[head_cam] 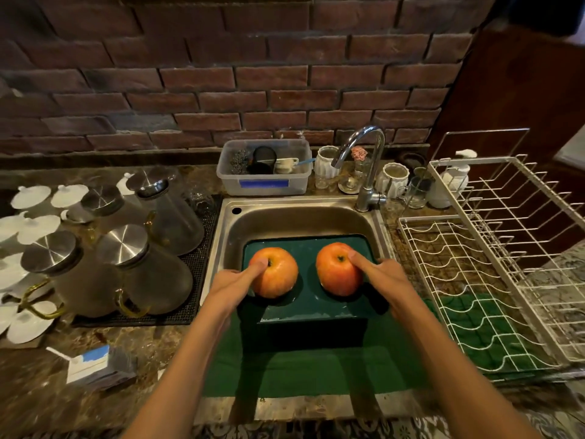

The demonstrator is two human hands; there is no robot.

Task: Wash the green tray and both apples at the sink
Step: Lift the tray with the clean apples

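Here the steel sink [285, 217] is hemmed in on every side. To its left, four frosted glass carafes [152, 274] with steel lids stand on a dark ribbed mat [193, 299], with white lids [30, 196] scattered on the counter beyond them. Behind the basin sits a clear plastic tub [264, 167] of scrubbers and brushes, then white ribbed jars [394, 179] on either side of the chrome gooseneck faucet [364, 163], whose spout arcs over the back right of the basin. On the right a white wire dish rack [474, 280] runs along the counter, partly over a green cloth [316, 369] that also drapes the front edge of the sink. A small blue and white carton [91, 367] lies at front left.

The green tray [310, 299] sits in the sink, its near end raised over the front rim. The left apple [275, 272] and the right apple [338, 269] rest on it, stems up, apart from each other. Both forearms reach forward from the bottom of the view. The left hand [234, 282] curls against the left apple's outer side, thumb pressed on top near the stem. The right hand [383, 275] mirrors it on the right apple, thumb on top. Fingers beneath are hidden, so whether they grip the tray edge cannot be told.
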